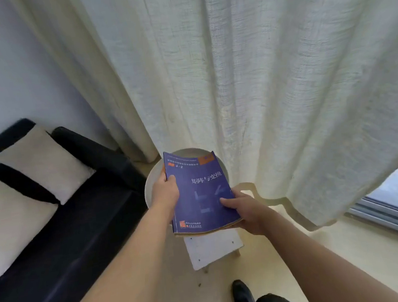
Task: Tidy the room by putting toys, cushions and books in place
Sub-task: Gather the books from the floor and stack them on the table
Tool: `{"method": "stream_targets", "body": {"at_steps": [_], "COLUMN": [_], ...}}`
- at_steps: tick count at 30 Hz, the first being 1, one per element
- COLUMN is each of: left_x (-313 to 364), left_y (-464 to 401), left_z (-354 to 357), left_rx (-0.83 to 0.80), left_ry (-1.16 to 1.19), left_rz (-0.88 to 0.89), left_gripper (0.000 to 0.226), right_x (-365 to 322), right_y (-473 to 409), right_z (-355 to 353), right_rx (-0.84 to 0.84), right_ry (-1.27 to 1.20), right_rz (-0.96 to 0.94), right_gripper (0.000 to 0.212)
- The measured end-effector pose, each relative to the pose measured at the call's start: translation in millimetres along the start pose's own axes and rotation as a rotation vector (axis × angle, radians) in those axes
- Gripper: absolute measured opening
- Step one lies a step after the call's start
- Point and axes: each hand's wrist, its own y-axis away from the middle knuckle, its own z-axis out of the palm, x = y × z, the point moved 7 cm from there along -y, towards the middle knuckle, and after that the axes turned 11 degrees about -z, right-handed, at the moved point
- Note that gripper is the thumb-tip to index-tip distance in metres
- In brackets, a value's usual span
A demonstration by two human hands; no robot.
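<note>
The blue book [199, 193] is in both my grips, left hand [165, 192] pinching its spine edge, right hand [243, 210] clasping the lower corner, above the round white desk [151, 181]. I judge the book-placing step underway; next, lower it flat.

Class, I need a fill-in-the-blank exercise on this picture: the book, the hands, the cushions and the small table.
1. The book has a ____ cover.
2. It is held by ____ hands, the left hand and the right hand.
3. ____ pale cushions lie on the dark sofa.
4. Under the book stands a ____ white side table.

Missing words: blue; both; two; round
</note>
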Motion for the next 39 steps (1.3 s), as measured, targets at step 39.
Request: {"method": "stream_targets", "body": {"at_steps": [39], "left_x": [38.6], "left_y": [-358.0], "left_z": [-90.7], "left_rx": [-0.378], "left_ry": [-0.273], "left_rz": [-0.318], "left_gripper": [0.050], "right_x": [51.1], "right_y": [-315.8], "right_z": [79.6], "right_rx": [0.640], "right_ry": [0.119], "right_rz": [0.234], "right_gripper": [0.045]}}
